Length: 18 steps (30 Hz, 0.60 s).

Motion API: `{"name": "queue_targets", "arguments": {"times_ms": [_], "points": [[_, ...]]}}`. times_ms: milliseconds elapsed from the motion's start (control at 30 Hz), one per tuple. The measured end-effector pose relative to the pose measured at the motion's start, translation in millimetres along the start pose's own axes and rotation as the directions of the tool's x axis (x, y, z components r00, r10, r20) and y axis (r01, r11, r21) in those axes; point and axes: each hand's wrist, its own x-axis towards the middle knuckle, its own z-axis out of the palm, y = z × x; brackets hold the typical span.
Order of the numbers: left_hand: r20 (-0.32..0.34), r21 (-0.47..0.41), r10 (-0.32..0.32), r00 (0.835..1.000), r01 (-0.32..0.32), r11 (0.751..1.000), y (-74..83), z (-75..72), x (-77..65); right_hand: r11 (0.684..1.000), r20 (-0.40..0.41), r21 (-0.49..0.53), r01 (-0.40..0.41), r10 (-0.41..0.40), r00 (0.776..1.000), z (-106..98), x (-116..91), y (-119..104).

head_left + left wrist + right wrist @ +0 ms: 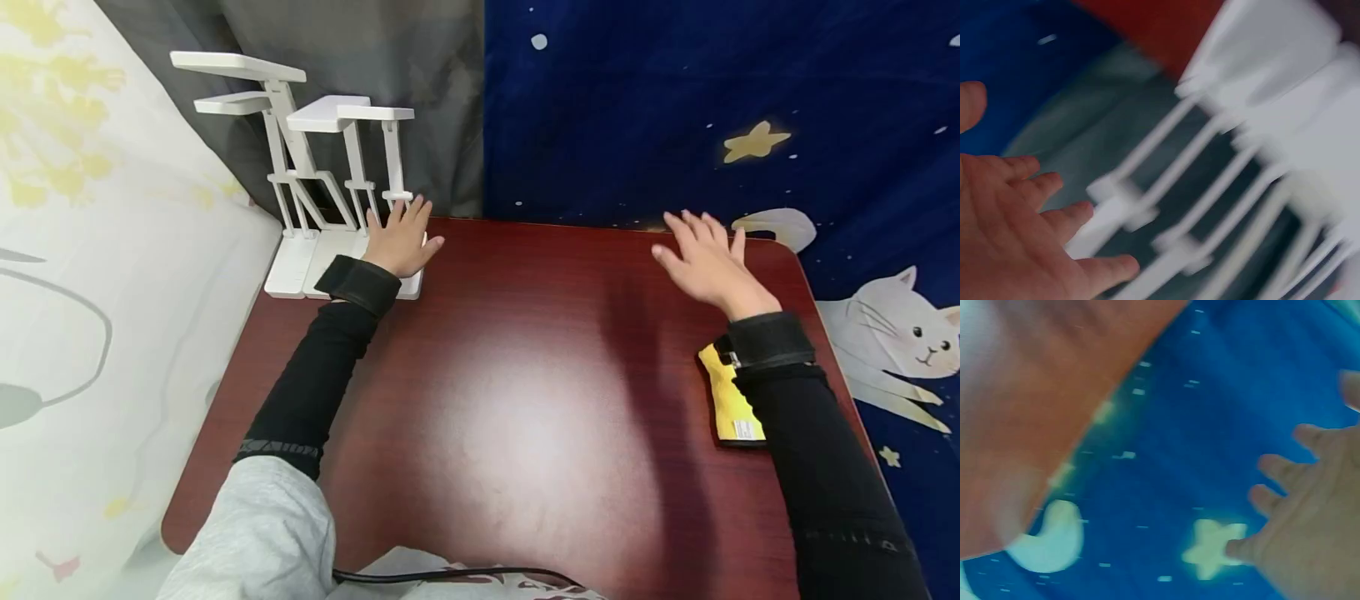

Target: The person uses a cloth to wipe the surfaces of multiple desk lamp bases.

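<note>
My left hand (399,242) is held up with its fingers spread, holding nothing. In the head view it overlaps the bases of several white folding stands (287,265), which stand side by side at the table's back left. The left wrist view, blurred, shows the stands' legs (1210,199) beyond my fingers. My right hand (708,265) is raised over the back right of the table, fingers apart and nothing in it. Below my right wrist lies a yellow cloth item (726,400) with a black edge and a white tag, partly hidden by the sleeve.
The dark red wooden table (517,333) has rounded corners. Behind it hang a grey curtain (420,67) and a dark blue cloth (622,108) with stars and a cat. A pale patterned cloth (112,275) borders the left side. A black cable (457,573) runs along my body.
</note>
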Motion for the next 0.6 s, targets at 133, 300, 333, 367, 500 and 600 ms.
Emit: {"name": "queue_targets", "arguments": {"times_ms": [133,300,333,367,500,600], "points": [[0.072,0.010,-0.050,0.996,0.050,0.999,-26.8,41.6,11.4,0.989,0.140,-0.057,-0.135,0.142,0.980,27,-19,27],[0.102,0.018,-0.060,0.993,0.059,0.998,-49.3,80.5,11.7,0.941,0.145,-0.107,-0.321,0.334,0.931,65,-52,56],[0.100,0.016,-0.051,0.994,0.049,0.999,-51.9,84.8,10.7,0.929,0.125,-0.109,-0.354,0.366,0.922,72,-59,61],[0.099,0.017,-0.039,0.994,0.037,0.999,-53.9,88.4,9.8,0.918,0.095,-0.104,-0.383,0.393,0.915,80,-65,66],[0.073,0.055,0.013,0.997,-0.017,0.998,-59.5,97.5,7.9,0.892,-0.008,-0.056,-0.448,0.448,0.894,107,-84,82],[0.039,0.086,0.045,0.998,-0.048,0.995,-60.2,100.3,7.9,0.895,-0.083,-0.006,-0.446,0.444,0.892,124,-92,92]]}}
